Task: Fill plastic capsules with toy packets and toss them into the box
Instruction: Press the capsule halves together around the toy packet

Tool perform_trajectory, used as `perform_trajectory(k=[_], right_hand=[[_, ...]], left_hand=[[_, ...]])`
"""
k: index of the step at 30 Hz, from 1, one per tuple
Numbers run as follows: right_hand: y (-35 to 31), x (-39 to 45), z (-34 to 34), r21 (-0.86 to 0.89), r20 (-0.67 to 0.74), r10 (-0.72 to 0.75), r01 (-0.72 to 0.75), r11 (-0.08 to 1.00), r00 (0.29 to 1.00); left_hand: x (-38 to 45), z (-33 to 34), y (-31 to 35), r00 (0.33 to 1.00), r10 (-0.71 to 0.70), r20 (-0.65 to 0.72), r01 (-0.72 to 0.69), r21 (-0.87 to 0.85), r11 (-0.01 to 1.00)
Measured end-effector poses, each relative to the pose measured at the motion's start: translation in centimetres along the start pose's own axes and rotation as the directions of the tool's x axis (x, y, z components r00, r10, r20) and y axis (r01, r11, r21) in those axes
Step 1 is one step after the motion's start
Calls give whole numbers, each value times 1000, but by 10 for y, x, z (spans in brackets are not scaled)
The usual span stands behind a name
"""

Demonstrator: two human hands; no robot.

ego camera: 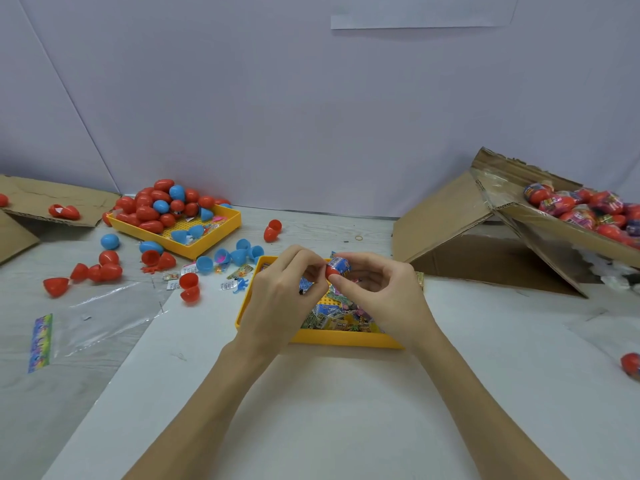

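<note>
Above the yellow tray (346,339) of toy packets (332,315) on the table (311,410), the right hand (384,296) pinches a red capsule half (333,270) stuffed with a blue packet (341,264); the left hand (280,292) also has its grip on it. The box (554,233) of filled capsules lies far right.

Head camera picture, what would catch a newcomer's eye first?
Both hands, left hand and right hand, meet at centre, pinching a red capsule stuffed with a packet above the yellow tray. A heap of red and blue capsules sits far left; the cardboard box of filled ones stands right.
</note>
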State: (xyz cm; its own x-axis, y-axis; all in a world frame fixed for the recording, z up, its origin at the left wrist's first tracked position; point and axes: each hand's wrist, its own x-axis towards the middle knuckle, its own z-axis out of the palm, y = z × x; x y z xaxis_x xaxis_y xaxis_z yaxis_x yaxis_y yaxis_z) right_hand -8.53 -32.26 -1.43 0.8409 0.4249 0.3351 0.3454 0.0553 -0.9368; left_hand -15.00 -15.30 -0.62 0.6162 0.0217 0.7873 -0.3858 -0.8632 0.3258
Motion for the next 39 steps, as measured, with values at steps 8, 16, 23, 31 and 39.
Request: perform_trajectory(k=[8, 16, 23, 31, 39], right_hand=[[3, -3, 5, -154, -79, -92, 79, 985, 993], [7, -2, 6, -176, -108, -111, 91, 980, 988], [1, -1, 3, -177, -64, -123, 110, 978, 990], [-1, -3, 9, -307, 18, -208, 203, 930, 978], [-2, -3, 9, -323, -61, -214, 184, 928, 975]], left_hand=[[-2, 5, -2, 998, -20, -56, 19, -27, 999], [-3, 7, -1, 998, -23, -56, 22, -33, 999], [0, 4, 4, 903, -406, 141, 427, -406, 808], [4, 1, 2, 800, -489, 347, 598, -528, 604], [4, -1, 1, 778, -465, 422, 626, -577, 524]])
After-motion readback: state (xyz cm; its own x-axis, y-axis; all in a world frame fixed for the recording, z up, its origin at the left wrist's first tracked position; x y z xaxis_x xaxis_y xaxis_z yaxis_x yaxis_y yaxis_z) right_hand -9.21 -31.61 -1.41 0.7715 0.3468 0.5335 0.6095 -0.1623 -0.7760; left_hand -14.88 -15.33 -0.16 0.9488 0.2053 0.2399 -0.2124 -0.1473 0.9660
